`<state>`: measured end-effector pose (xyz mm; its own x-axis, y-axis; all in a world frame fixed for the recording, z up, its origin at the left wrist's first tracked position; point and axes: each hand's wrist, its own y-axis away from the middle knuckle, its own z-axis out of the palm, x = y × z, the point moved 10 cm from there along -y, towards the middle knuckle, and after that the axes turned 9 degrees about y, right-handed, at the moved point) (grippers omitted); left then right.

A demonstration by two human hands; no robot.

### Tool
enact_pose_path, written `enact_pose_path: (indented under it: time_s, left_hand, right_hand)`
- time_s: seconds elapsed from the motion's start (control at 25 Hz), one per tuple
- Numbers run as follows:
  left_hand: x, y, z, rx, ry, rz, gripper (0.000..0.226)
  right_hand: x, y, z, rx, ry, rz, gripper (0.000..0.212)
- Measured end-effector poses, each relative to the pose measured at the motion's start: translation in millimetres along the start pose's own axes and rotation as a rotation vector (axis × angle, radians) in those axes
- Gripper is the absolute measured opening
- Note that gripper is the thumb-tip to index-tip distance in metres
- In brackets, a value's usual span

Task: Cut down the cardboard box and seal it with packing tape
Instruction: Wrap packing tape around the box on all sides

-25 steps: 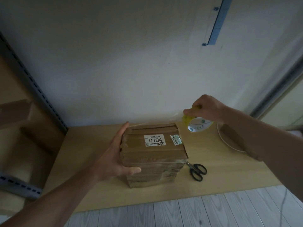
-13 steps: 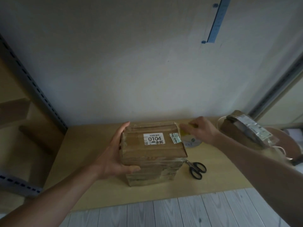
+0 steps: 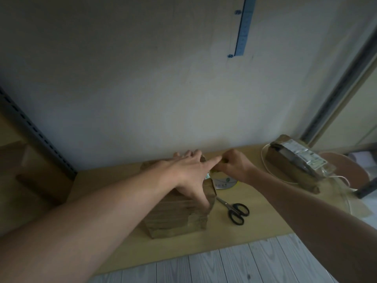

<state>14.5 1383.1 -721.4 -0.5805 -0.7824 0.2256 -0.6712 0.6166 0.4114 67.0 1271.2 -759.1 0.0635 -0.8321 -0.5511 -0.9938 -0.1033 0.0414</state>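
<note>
A brown cardboard box stands on the wooden table. My left hand lies across its top with fingers straight, the index finger stretched toward the box's right far corner and the thumb down its front face. My right hand is just right of the box and grips the yellow-edged packing tape roll, which sits low beside the box. The box's label and most of its top are hidden under my left hand and forearm.
Black-handled scissors lie on the table right of the box. A second wrapped cardboard parcel with a white cord around it lies at the far right. A slotted metal rack upright stands at the left, the wall behind.
My left hand moved from the box's left side onto its top, reaching toward the right far corner. My right hand brought the tape roll down close against the box's right side.
</note>
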Motion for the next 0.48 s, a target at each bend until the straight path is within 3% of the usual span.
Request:
enact_pose_path:
  time_s: [0.12,0.24,0.32,0.4,0.48]
  left_hand:
    - [1.3,6.4,-15.7,0.139,0.054,0.108,0.138]
    - [-17.7,39.3,-33.3,0.391,0.285,0.240,0.137]
    - [-40.1,62.3,-26.0,0.498,0.427,0.252,0.135]
    - [-55.4,72.2,-13.7,0.528,0.464,0.253,0.131]
    - [-69.6,78.3,-5.2,0.507,0.487,0.263,0.129]
  right_hand:
    - [-3.3,5.5,-22.2,0.040,-0.086,-0.028,0.045]
    - [-20.1,3.2,-59.7,0.125,-0.379,-0.040,0.053]
    - [-39.2,4.6,-58.8,0.054,-0.534,-0.060,0.055]
    - [-55.9,6.6,-42.8,-0.038,-0.591,-0.091,0.059]
    - [-65.2,1.6,-34.4,-0.072,-0.488,-0.110,0.060]
